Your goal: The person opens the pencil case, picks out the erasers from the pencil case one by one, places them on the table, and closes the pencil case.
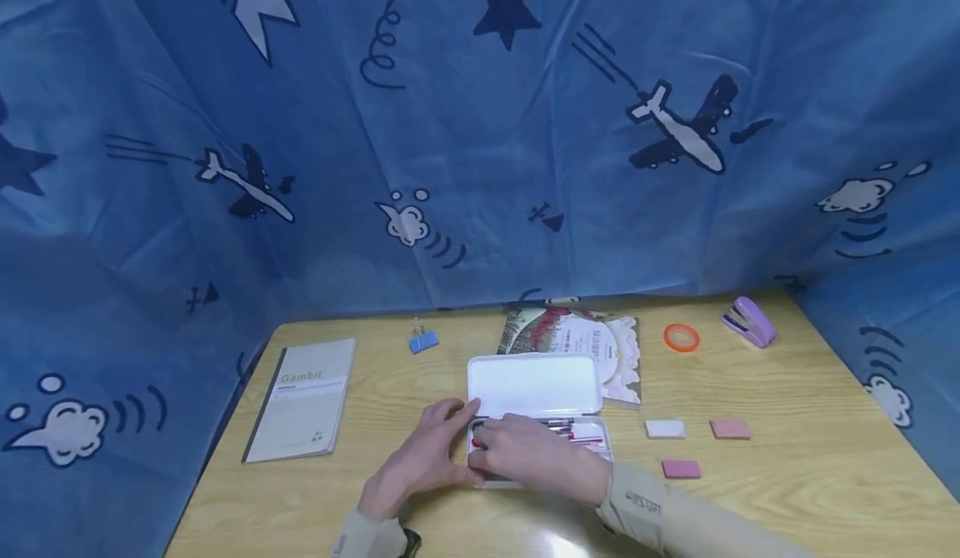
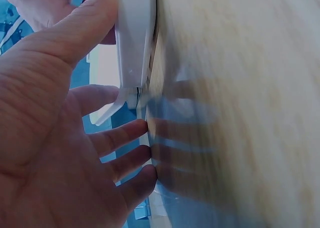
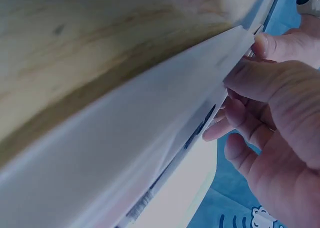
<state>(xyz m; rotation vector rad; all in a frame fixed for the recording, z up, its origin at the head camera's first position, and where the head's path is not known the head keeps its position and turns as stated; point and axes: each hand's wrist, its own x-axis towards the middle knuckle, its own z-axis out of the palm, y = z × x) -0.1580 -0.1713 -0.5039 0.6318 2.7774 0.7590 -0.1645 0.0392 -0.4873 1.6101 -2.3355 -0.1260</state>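
Note:
A white pencil case (image 1: 534, 384) lies on the table with its lid raised at the back. Pens and pencils (image 1: 585, 439) are inside, some with red parts. My left hand (image 1: 431, 454) grips the case's left end, its thumb at the front corner and its index finger by the hinge in the left wrist view. The other left fingers (image 2: 122, 138) reach to the tabletop. Over the left part of the tray is my right hand (image 1: 536, 458), fingers bent down inside. A small red item shows beside its fingertips; whether they hold it is hidden.
Behind the case lies a picture booklet (image 1: 626, 358). To the right are a white eraser (image 1: 665, 429), two pink erasers (image 1: 731, 429), an orange tape roll (image 1: 681, 338) and a purple stapler (image 1: 750, 322). At left are a notebook (image 1: 300, 404) and a blue binder clip (image 1: 423, 341).

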